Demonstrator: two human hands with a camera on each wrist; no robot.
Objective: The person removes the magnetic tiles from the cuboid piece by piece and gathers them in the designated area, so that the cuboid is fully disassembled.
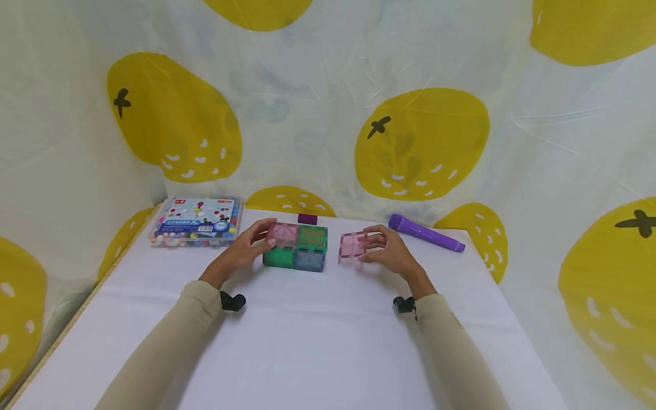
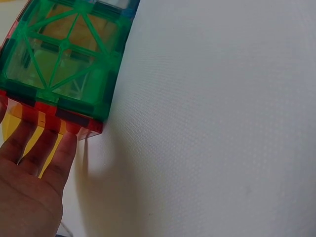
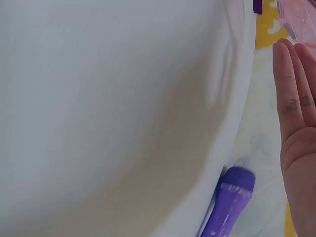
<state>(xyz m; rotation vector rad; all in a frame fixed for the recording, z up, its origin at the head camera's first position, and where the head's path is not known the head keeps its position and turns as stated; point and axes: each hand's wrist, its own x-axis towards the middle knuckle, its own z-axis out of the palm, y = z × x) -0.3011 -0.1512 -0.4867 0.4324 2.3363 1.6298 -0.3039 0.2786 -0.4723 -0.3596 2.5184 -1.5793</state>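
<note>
A block of see-through magnetic tiles (image 1: 295,247), pink and green on top, green and blue in front, stands on the white table (image 1: 318,336). My left hand (image 1: 258,239) rests against its left side; in the left wrist view straight fingers (image 2: 42,145) press the red side wall below the green tile (image 2: 64,54). My right hand (image 1: 371,246) pinches a loose pink square tile (image 1: 351,246) by its right edge, just right of the block and apart from it. In the right wrist view the fingers (image 3: 295,98) lie straight with the pink tile (image 3: 298,17) at their tips.
A clear box of coloured beads (image 1: 196,221) lies at the back left. A small dark purple piece (image 1: 307,218) sits behind the block. A purple pen-like stick (image 1: 425,233) lies at the back right, also the purple stick (image 3: 228,202). A lemon-print cloth surrounds the table.
</note>
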